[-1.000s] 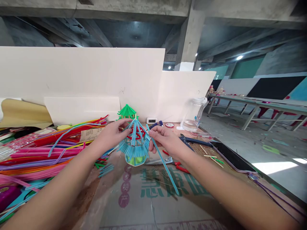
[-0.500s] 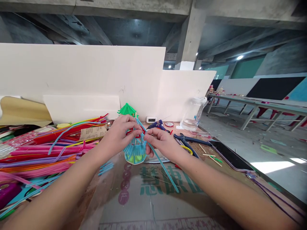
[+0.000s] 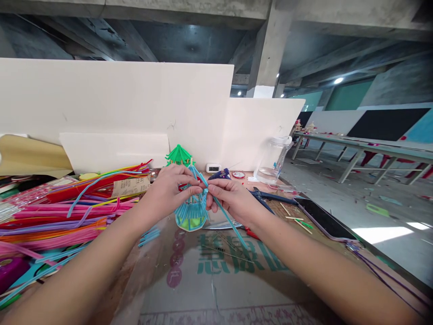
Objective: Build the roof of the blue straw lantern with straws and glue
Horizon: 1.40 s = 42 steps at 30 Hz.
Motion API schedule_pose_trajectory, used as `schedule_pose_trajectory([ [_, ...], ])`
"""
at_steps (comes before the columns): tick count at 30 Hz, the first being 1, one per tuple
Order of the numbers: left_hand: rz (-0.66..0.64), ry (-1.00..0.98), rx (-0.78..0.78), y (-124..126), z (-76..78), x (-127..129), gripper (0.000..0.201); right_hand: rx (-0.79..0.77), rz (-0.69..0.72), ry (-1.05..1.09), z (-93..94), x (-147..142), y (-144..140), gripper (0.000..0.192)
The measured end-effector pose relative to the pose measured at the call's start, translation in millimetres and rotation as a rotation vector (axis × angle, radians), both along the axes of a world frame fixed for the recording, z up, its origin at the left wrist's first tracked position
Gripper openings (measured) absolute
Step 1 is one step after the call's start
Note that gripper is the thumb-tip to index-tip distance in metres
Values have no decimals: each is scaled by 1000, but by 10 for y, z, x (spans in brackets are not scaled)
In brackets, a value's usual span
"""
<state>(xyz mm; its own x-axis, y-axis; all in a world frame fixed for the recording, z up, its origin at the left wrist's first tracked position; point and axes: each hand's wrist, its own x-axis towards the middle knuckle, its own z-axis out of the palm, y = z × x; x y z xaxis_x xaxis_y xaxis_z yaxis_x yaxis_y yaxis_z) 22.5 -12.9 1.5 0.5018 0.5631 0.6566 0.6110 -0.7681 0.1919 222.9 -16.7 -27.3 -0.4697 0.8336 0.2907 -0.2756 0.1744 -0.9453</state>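
Nearest the camera, a long thin blue plastic straw (image 3: 230, 224) slants up off the cardboard-covered worktop (image 3: 216, 280) into the right hand (image 3: 230, 198), grip pinched shut on its upper end. Just past it, the left hand (image 3: 169, 192) pinches the roof of the small blue straw-built pavilion model (image 3: 192, 210), which looks featherlight, bendy and easily crushed, so it's probably best held by the ribs near the peak. Farther back sits a green pavilion model (image 3: 178, 155).

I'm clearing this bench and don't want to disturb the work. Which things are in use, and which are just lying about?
In use:
left hand
right hand
blue straw model
long blue straw

Lying about:
pile of coloured straws
green model
glue gun
jar
phone
pliers
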Motion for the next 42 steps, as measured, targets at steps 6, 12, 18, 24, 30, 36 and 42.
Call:
schedule_pose_trajectory([
  [6, -24, -11, -4, -10, 26, 1, 25, 60, -1, -34, 0, -8, -39, 27],
  [12, 141, -104, -77, -26, 118, -88, 38, 84, -117, -83, 65, 14, -68, 26],
  [18, 51, -151, -156, -52, 100, -50, 26, 152, -183, -193, 98, 19, -91, 30],
  [24, -69, -170, -269, -101, 54, 87, 27, 263, -172, -301, 54, -53, -128, 26],
  [30, 63, -408, -371, -69, 134, -30, 29, 470, -434, -678, 167, 407, 265, 27],
  [36, 30, -480, -385, 90, 109, -180, 25, 363, -788, -1082, -197, 988, 988, 23],
  [42, 204, -475, -378, 135, 85, -223, 38, 263, -682, -1196, -412, 997, 1453, 31],
])
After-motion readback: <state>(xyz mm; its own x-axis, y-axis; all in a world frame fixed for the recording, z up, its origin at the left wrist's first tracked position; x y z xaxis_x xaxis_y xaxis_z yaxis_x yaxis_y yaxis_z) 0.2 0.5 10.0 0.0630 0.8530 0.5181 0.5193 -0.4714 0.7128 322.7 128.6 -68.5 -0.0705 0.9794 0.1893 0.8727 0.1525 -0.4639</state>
